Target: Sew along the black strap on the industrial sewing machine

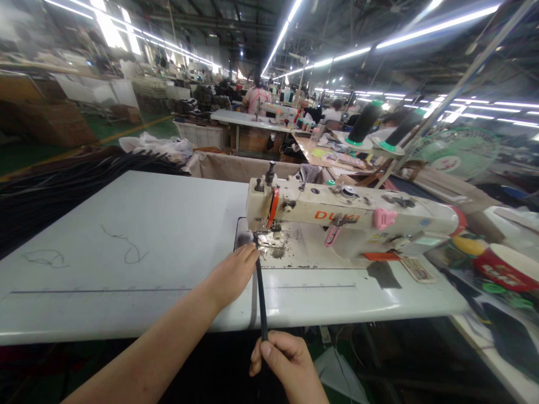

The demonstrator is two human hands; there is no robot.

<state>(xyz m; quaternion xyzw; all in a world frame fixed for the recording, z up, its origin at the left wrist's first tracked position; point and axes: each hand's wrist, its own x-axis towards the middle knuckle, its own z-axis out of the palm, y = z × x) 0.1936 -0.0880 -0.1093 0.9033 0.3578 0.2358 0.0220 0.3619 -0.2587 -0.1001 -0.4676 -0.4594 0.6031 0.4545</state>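
Observation:
A narrow black strip (261,297) runs from the needle area of a cream sewing machine (307,210) down over the front edge of the white table (168,314). My left hand (238,272) lies at the strip's upper end, just in front of the presser foot, its fingers together on the strip. Below the table edge, my right hand (286,359) pinches the same strip between thumb and fingers. The strip's far end under the machine head is hidden by the fingers and the foot.
Loose threads (130,249) lie on the table's left part. Many black strips (84,185) are heaped beyond its left edge. Thread cones (362,124), a green fan (458,151) and a red bowl (507,266) stand at the right. A person (257,98) sits farther back.

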